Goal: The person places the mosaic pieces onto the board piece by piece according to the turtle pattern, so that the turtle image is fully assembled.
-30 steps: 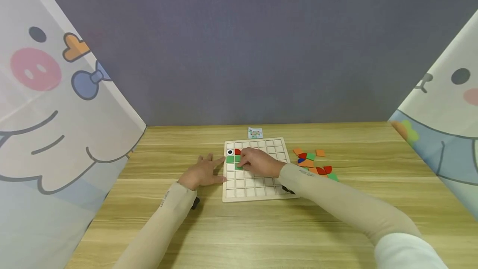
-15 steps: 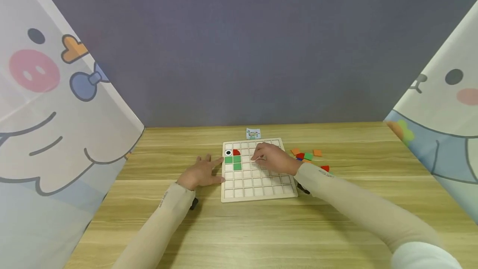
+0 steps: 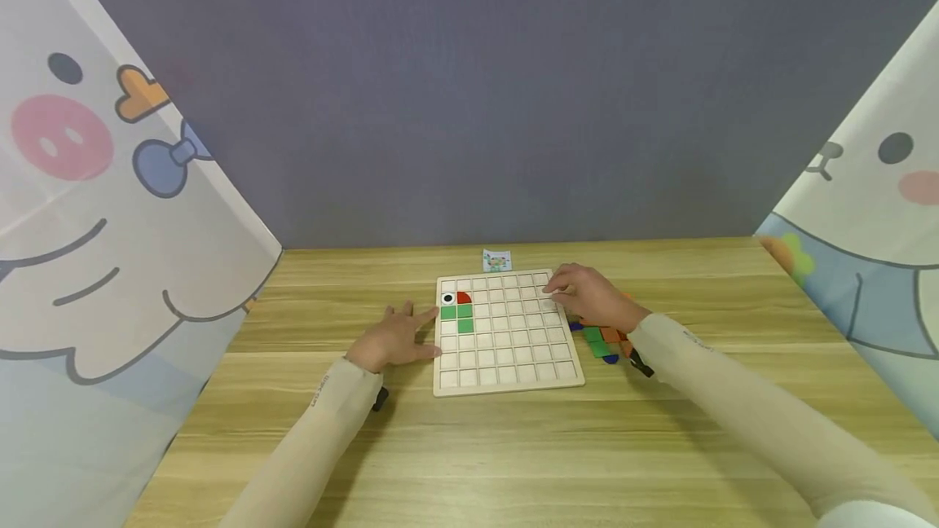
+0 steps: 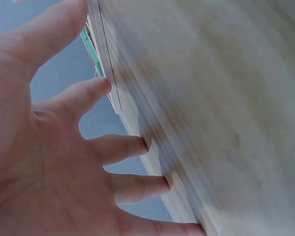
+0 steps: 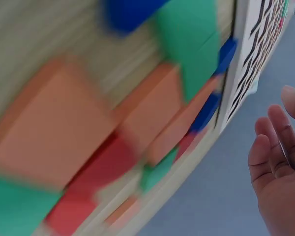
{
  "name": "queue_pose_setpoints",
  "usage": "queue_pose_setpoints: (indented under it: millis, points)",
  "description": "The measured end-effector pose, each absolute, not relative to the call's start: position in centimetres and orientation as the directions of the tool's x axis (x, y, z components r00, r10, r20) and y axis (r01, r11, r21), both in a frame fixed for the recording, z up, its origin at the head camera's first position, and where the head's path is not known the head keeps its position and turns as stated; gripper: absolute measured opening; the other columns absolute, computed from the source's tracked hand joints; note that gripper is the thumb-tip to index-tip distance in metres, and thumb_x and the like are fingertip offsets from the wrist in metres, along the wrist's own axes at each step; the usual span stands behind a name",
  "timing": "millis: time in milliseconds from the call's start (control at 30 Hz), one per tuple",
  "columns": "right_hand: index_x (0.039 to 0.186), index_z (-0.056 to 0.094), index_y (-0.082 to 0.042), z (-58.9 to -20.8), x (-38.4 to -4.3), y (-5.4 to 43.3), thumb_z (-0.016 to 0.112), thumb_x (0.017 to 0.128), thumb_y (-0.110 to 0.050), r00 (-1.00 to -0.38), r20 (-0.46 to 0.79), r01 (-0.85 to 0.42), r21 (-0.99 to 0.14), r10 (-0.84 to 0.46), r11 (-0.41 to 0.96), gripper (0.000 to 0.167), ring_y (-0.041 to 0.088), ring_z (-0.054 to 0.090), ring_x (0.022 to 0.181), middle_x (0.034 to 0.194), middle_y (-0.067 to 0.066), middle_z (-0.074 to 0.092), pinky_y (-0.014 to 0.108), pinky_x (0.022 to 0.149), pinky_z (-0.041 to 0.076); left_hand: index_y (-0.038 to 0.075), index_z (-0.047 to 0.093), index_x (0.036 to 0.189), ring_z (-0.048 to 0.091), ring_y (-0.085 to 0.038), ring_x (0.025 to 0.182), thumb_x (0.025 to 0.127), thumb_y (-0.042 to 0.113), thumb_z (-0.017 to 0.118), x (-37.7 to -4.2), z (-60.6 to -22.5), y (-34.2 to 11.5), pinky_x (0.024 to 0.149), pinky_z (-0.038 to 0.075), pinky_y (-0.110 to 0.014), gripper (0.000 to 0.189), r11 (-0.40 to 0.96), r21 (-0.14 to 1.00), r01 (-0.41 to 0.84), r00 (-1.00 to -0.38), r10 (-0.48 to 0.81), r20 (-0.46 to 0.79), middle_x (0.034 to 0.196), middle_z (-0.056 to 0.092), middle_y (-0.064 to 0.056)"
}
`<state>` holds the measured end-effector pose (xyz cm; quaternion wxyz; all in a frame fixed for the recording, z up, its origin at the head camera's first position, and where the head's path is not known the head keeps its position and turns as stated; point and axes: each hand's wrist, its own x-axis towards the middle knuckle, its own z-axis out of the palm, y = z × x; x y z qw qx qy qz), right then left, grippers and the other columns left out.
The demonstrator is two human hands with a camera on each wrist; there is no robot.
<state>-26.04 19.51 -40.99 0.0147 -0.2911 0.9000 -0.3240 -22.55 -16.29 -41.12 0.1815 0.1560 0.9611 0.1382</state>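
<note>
A pale wooden grid board (image 3: 506,357) lies on the table in the head view. In its upper left cells are a white tile with a black dot (image 3: 448,298), a red rounded piece (image 3: 464,297) and green squares (image 3: 465,325). My left hand (image 3: 392,341) is spread, with its thumb and index fingertip against the board's left edge; in the left wrist view, the other fingertips rest on the table. Over the board's upper right edge, my right hand (image 3: 592,298) hangs with loosely bent fingers. The right wrist view shows nothing between its thumb and fingers (image 5: 259,155).
Loose green pieces (image 3: 596,341), orange pieces (image 5: 54,128), red pieces (image 5: 105,164) and blue pieces (image 5: 204,113) lie right of the board, partly hidden by my right arm in the head view. A small printed card (image 3: 496,261) lies behind the board. A grey wall (image 3: 513,104) stands behind the table.
My right hand has left the green square at the board's left and moved right across the board towards the loose pieces. The left hand stays at the board's edge.
</note>
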Motion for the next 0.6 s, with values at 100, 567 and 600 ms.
queue_pose_setpoints:
  millis: [100, 567, 600]
  points:
    - [0.106, 0.070, -0.006, -40.9, -25.9, 21.2, 0.062, 0.092, -0.007, -0.858, 0.150, -0.479, -0.577, -0.491, 0.661, 0.016, 0.018, 0.058, 0.089, 0.102, 0.003, 0.061, 0.039, 0.078, 0.050, 0.025, 0.030, 0.150, 0.010, -0.059, 0.131, 0.084, 0.050, 0.066, -22.6, -41.1, -16.3, 0.088, 0.029, -0.074, 0.079, 0.914, 0.323, 0.246, -0.885, 0.348, -0.311, 0.150, 0.014, -0.030]
    - [0.106, 0.070, -0.006, -42.3, -24.6, 25.5, 0.067, 0.088, -0.006, -0.861, 0.166, -0.494, -0.498, -0.480, 0.713, 0.018, 0.012, 0.054, 0.077, 0.099, 0.002, 0.062, 0.032, 0.068, 0.048, 0.025, 0.029, 0.150, 0.008, -0.059, 0.131, 0.085, 0.049, 0.066, -22.5, -40.9, -16.4, 0.089, 0.027, -0.074, 0.079, 0.912, 0.332, 0.242, -0.878, 0.351, -0.325, 0.150, 0.013, -0.030]
    - [0.106, 0.071, -0.007, -42.3, -24.6, 25.7, 0.067, 0.088, -0.006, -0.866, 0.162, -0.485, -0.500, -0.473, 0.717, 0.018, 0.012, 0.053, 0.076, 0.100, 0.002, 0.062, 0.032, 0.067, 0.048, 0.024, 0.029, 0.150, 0.008, -0.059, 0.131, 0.085, 0.049, 0.066, -22.5, -41.0, -16.4, 0.088, 0.027, -0.074, 0.079, 0.911, 0.331, 0.246, -0.878, 0.354, -0.322, 0.150, 0.013, -0.031]
